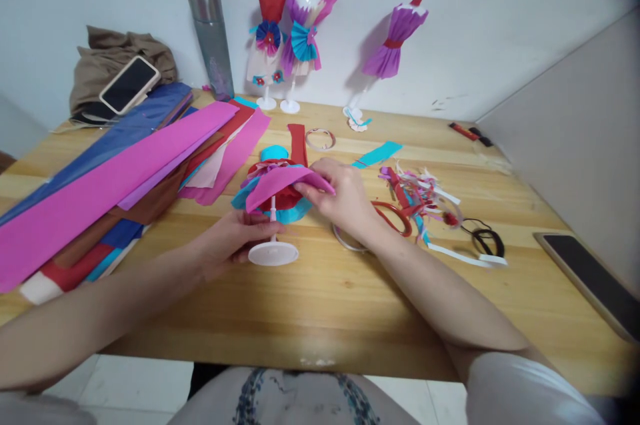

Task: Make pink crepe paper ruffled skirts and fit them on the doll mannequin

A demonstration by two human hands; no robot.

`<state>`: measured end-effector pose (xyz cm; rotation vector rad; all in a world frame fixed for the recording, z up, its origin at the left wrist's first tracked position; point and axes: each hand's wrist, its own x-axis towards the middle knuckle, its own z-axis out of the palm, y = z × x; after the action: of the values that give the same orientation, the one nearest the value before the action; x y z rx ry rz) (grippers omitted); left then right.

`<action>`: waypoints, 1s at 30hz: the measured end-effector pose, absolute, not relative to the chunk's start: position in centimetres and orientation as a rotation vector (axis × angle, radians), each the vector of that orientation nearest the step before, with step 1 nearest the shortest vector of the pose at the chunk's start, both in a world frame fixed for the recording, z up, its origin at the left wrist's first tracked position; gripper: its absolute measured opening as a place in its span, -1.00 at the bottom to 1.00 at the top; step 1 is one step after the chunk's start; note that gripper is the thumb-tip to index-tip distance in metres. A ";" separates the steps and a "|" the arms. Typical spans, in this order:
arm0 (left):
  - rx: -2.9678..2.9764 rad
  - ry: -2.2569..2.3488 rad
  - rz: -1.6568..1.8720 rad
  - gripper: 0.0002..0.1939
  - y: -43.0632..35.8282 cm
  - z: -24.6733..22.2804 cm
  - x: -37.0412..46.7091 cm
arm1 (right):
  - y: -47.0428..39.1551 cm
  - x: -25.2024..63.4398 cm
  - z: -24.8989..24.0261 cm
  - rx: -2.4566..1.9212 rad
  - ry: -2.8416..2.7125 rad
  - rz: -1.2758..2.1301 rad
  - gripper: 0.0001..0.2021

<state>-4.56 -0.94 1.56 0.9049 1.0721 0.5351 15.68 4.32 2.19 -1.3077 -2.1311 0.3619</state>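
Note:
A small dress form (273, 253) with a white stand points its round base toward me, its body tilted away over the table. Layers of turquoise, red and pink paper (293, 179) form its skirt. My left hand (239, 236) is closed around the white stand just under the skirt. My right hand (336, 193) pinches the right end of the pink paper strip lying across the skirt. The far part of the form is hidden behind the skirt, with a turquoise piece (275, 153) showing beyond it.
Coloured paper sheets (120, 171) cover the left. Three dressed forms, including a purple one (395, 45), and a bottle (213, 45) stand along the wall. Red-handled scissors (400, 217) lie beside my right wrist, near paper scraps (423, 195). A phone (590, 271) is far right.

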 end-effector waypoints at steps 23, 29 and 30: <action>1.069 1.064 0.768 -0.57 -3.9 3.9 -4.8 | 1.3 13.5 -0.4 -0.742 -2.415 -0.445 -0.79; 0.971 1.179 0.688 -0.67 -1.7 4.7 -3.3 | 1.3 13.9 0.5 -0.735 -2.580 -0.208 -0.88; 0.983 1.204 0.664 -0.71 -1.4 4.7 -3.3 | 1.3 14.3 0.7 -0.720 -2.607 -0.191 -0.88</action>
<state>-3.30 -1.36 4.68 0.9829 1.2044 0.6643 14.27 1.27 0.72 -0.7204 -2.6075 -0.1914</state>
